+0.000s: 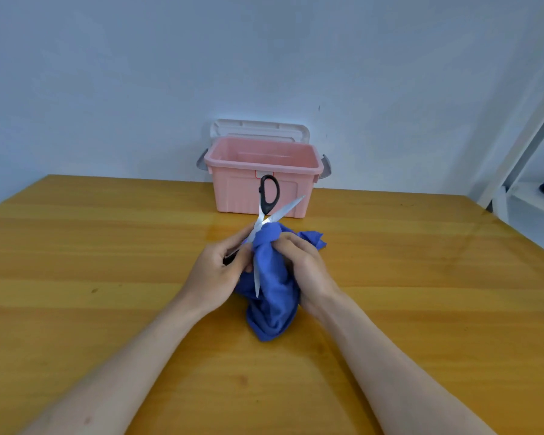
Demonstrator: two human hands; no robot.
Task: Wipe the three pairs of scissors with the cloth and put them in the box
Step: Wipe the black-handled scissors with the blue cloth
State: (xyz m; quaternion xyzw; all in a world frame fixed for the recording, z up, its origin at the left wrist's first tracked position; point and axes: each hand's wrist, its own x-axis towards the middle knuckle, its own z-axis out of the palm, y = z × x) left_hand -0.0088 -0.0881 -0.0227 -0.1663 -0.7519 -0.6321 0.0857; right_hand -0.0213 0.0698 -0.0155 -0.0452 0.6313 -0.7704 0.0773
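Observation:
A pair of black-handled scissors (268,196) is held spread wide above the wooden table (107,246). One handle loop sticks up in front of the box, one blade points up to the right, and the other points down toward me. My left hand (215,271) grips the lower black handle. My right hand (305,265) holds the blue cloth (274,296), bunched around the scissors' pivot and hanging down to the table. The pink box (261,180) stands open behind, at the table's far edge. No other scissors show on the table.
The box's white lid (259,128) leans upright against the wall behind it, and grey latches stick out at both sides. A white shelf frame (522,158) stands off the table's right side with a dark blue item on it.

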